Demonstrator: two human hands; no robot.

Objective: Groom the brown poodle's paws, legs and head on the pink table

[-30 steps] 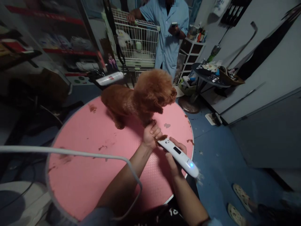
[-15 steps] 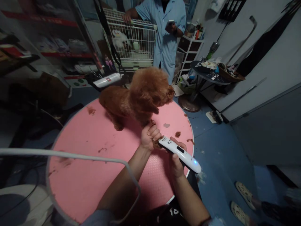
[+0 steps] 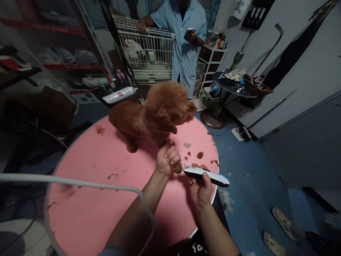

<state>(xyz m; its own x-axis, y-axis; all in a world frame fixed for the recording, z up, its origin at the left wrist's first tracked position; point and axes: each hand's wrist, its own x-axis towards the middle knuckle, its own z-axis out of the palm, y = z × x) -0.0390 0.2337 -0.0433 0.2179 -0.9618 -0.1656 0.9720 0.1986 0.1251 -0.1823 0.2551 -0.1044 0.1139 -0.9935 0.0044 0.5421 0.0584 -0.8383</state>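
Observation:
A curly brown dog (image 3: 167,106) sits on a round pink table (image 3: 106,209), its head turned to the right. My left hand (image 3: 167,158) is closed around one of its front legs, and the furry paw (image 3: 176,167) pokes out past my fingers. In my right hand (image 3: 201,186) is a white and black hair clipper (image 3: 210,176) with a blue light near its rear end. The clipper's head points left, close beside the paw; whether it touches the fur I cannot tell.
Tufts of cut brown fur (image 3: 200,155) lie on the table. A grey tube (image 3: 106,184) crosses the near left. Behind the dog, a person in a light blue coat (image 3: 183,46) holds a phone beside a wire cage (image 3: 149,53) with a white animal inside. A cluttered side table (image 3: 237,90) stands right.
The clipper has rolled and levelled out, showing more of its black side, and its head has moved off the top of the paw to its right side. The view has shifted slightly.

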